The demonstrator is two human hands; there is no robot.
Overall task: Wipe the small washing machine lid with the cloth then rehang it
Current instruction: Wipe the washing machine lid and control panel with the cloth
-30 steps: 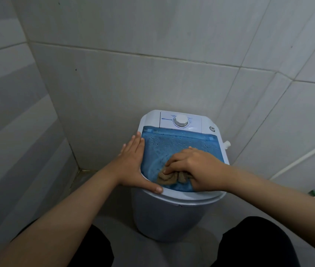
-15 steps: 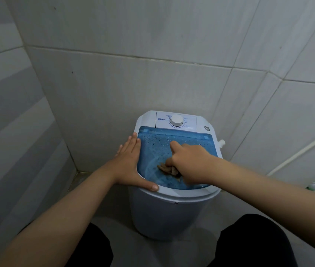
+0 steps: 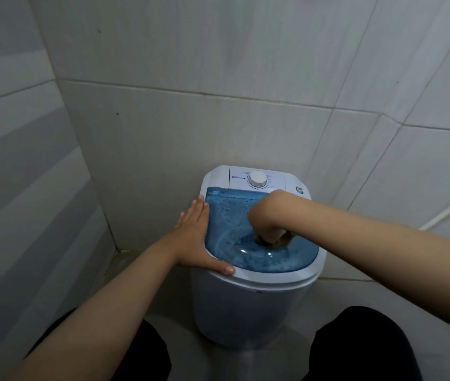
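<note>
Two bare hands work on the small white round-bodied washing machine (image 3: pixel 251 309) standing in a corner of grey-tiled walls (image 3: pixel 163 64): the left hand (image 3: pixel 199 237) lies flat and open on the machine's left rim, fingers pointing toward the wall, thumb along the front edge, holding nothing. The right hand (image 3: pixel 269 218) is bent down at the wrist and closed around a bunched brown cloth (image 3: pixel 276 240), pressing it onto the middle of the translucent blue plastic lid (image 3: pixel 226 224). The lid lies shut and flat, its long axis running from the curved front edge back to the white control panel with its round dial (image 3: pixel 257 179) by the wall.
</note>
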